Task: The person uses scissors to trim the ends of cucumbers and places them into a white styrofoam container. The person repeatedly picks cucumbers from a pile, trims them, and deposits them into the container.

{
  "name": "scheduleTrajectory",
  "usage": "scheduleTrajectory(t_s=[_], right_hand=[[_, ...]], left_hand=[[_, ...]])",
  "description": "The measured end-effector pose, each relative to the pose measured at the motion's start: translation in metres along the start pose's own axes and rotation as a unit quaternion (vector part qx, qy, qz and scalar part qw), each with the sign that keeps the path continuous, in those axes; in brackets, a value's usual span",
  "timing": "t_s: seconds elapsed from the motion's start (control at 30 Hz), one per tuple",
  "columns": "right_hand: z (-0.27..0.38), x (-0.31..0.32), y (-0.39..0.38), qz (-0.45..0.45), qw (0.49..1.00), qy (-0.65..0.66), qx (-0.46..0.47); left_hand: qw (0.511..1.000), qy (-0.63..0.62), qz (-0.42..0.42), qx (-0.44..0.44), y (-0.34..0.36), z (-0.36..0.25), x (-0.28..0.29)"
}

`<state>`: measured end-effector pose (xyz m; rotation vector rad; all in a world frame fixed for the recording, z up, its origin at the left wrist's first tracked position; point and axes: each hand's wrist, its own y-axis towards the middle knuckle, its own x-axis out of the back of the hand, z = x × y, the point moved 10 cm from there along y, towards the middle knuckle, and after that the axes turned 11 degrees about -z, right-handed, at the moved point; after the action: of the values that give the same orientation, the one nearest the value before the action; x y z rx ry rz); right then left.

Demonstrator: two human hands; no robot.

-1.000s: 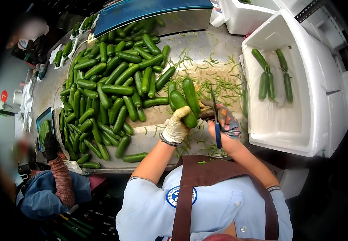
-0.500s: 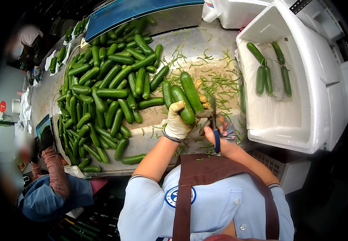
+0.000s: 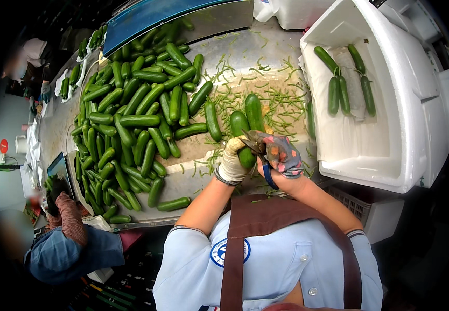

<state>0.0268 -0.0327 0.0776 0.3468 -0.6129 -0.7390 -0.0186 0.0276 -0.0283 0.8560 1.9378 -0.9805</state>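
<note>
My left hand [image 3: 233, 159], in a cream glove, is closed around a green cucumber [image 3: 239, 123] pointing away from me. In my right hand [image 3: 282, 155], gloved in grey with a pink and orange pattern, are metal scissors [image 3: 255, 145] with a dark blue handle [image 3: 269, 175]. The blades lie across the held cucumber, near my left fingers; whether they touch it I cannot tell. Just right of it another cucumber [image 3: 254, 111] shows, its near end hidden by my right hand. One more cucumber [image 3: 212, 120] lies to the left.
A big heap of cucumbers [image 3: 136, 116] covers the left of the metal table [image 3: 235, 46]. Cut green stems [image 3: 281, 98] litter the middle. To the right stands a white foam box [image 3: 369, 150] holding several cucumbers. A co-worker's sleeved arm [image 3: 73, 220] is at the left.
The scissors have swung up and left from beside the cucumber to across it. My right hand has turned and come closer to my left hand, which stays closed on the cucumber.
</note>
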Motion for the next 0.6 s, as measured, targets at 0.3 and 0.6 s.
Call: scheduleTrajectory(t_s=[0.3,0.6], right_hand=[[-0.025,0.013,0.0,-0.024,0.992,0.042,-0.119],[-0.005,-0.008,-0.004,0.059,0.998,-0.003,-0.029]], left_hand=[[0.996,-0.061,-0.04,0.054,0.006,0.0,-0.001],[0.999,0.026,-0.025,0.0,-0.002,0.003,0.008]])
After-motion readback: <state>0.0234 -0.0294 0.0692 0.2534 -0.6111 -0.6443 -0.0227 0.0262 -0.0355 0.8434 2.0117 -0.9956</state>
